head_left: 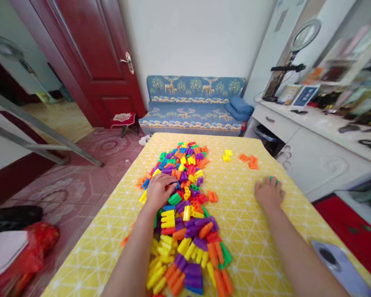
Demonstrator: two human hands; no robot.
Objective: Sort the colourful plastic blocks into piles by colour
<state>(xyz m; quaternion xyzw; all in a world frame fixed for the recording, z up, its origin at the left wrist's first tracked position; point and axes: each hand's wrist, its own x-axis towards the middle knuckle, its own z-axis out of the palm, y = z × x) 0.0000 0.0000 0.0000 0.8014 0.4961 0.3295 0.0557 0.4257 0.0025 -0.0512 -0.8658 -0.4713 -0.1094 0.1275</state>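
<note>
A long pile of colourful plastic blocks (182,231) runs down the left half of the table with the yellow patterned cloth (235,206). My left hand (160,189) is at the pile's left side, fingers curled beside a blue block (174,185); whether it grips the block is unclear. My right hand (269,192) rests on the cloth at the right, fingers spread, with a green block (274,180) at its fingertips. Beyond it lie orange blocks (252,162) and, further left, yellow blocks (227,155).
A pale phone (341,268) lies at the table's right edge. A blue sofa (194,107) stands past the far edge. To the right is a white dresser (321,144) with a ring light; to the left are a red stool (123,120) and a metal ladder (40,123).
</note>
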